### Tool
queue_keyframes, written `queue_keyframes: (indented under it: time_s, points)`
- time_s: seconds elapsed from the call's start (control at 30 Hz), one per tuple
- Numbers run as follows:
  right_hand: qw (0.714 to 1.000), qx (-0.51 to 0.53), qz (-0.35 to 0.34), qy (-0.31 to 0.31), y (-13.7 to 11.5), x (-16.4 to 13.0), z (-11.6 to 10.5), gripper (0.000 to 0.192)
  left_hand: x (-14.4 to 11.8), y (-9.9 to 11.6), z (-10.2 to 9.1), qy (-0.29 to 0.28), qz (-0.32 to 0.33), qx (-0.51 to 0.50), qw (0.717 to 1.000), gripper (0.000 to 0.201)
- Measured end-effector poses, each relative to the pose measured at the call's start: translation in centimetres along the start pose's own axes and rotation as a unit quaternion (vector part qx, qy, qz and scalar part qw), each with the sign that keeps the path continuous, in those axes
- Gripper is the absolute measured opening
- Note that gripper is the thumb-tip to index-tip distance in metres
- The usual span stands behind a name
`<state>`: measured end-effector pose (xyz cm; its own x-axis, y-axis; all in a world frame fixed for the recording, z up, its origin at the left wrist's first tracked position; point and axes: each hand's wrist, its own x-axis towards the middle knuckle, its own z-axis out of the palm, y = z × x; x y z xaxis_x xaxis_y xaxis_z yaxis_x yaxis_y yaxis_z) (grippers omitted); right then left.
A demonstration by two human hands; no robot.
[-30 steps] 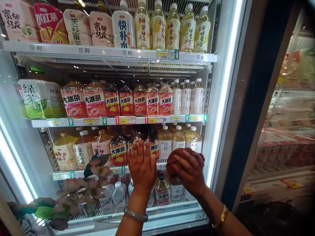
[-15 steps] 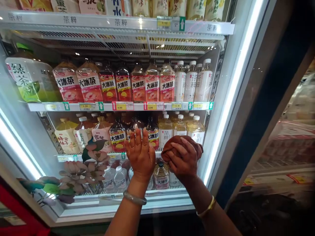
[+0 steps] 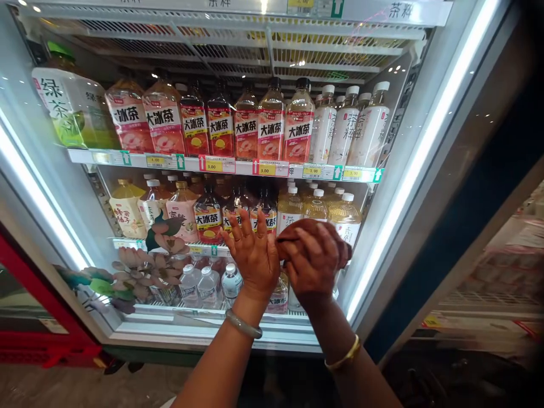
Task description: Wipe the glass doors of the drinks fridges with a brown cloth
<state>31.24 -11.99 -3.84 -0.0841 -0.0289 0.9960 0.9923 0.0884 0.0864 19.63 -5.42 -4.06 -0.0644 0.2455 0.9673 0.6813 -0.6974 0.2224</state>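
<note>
My right hand (image 3: 312,260) is closed round a bunched brown cloth (image 3: 340,246), whose folds stick out past the fingers. Beside it, my left hand (image 3: 254,258) has its fingers spread and raised, palm turned away, and holds nothing. Both hands are up at the glass door of a lit drinks fridge (image 3: 229,337); whether the palms touch the glass I cannot tell. Behind the left hand stand dark iced tea bottles (image 3: 208,215), and behind the cloth stand pale tea bottles (image 3: 318,207) with white caps. The hands hide part of the lower shelves.
Leaf and petal shapes (image 3: 148,266) show at the door's lower left. Pink-labelled bottles (image 3: 298,127) and a large green tea bottle (image 3: 70,107) line the shelf above. A bright light strip (image 3: 419,153) runs down the right side. A red cabinet edge (image 3: 34,289) is at left.
The view has shifted lower, showing floor at lower left. My left hand has come closer to the right hand, its fingers spread more. The right hand still grips the cloth.
</note>
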Motion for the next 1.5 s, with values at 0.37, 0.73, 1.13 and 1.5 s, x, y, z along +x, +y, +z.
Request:
queue_keyframes:
  time_s: [0.37,0.73,1.13,1.5]
  points:
    - [0.993,-0.081,0.064,0.058,8.6,1.4,-2.5,0.023,0.1,0.1,-0.1,-0.006,-0.003,-0.011,1.0,0.061]
    - [0.987,0.113,0.113,0.006,-2.2,2.2,0.3,0.035,-0.5,3.8,-3.8,-0.092,0.158,-0.283,0.942,0.066]
    - [0.899,0.373,0.177,-0.146,-4.1,4.0,-1.8,0.051,2.6,-0.5,-2.9,0.009,0.139,-0.118,0.983,0.085]
    - [0.991,0.058,0.12,-0.029,0.4,2.7,0.5,0.043,1.8,-0.4,-2.9,0.057,0.164,-0.023,0.985,0.039]
